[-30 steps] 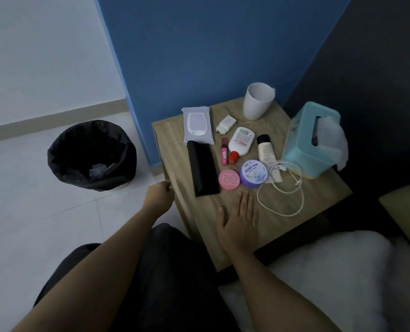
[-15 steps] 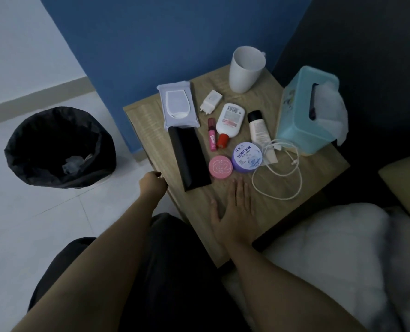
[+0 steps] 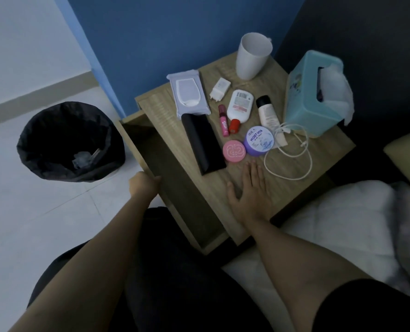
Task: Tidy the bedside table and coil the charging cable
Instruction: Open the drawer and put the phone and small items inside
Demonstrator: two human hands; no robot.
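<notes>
The wooden bedside table (image 3: 323, 149) carries a loose white charging cable (image 3: 292, 154) at its right front, beside a teal tissue box (image 3: 311, 97). A white charger plug (image 3: 220, 88), wipes pack (image 3: 188, 93), black case (image 3: 202, 142), pink tube (image 3: 223, 119), white bottle with a red cap (image 3: 239, 109), slim white tube (image 3: 266, 111), pink tin (image 3: 234, 150) and purple jar (image 3: 259, 140) lie on top. The table's drawer (image 3: 175, 200) stands pulled out, dark inside. My left hand (image 3: 142, 184) grips the drawer's front edge. My right hand (image 3: 249, 190) rests flat on the tabletop, fingers together, just short of the purple jar.
A white cup (image 3: 253, 56) stands at the table's back edge by the blue wall. A black-lined waste bin (image 3: 69, 142) sits on the pale floor to the left. White bedding (image 3: 343, 224) lies to the right of the table.
The drawer has slid out toward me with my left hand on its front. My right hand stays flat on the tabletop. The camera has shifted closer.
</notes>
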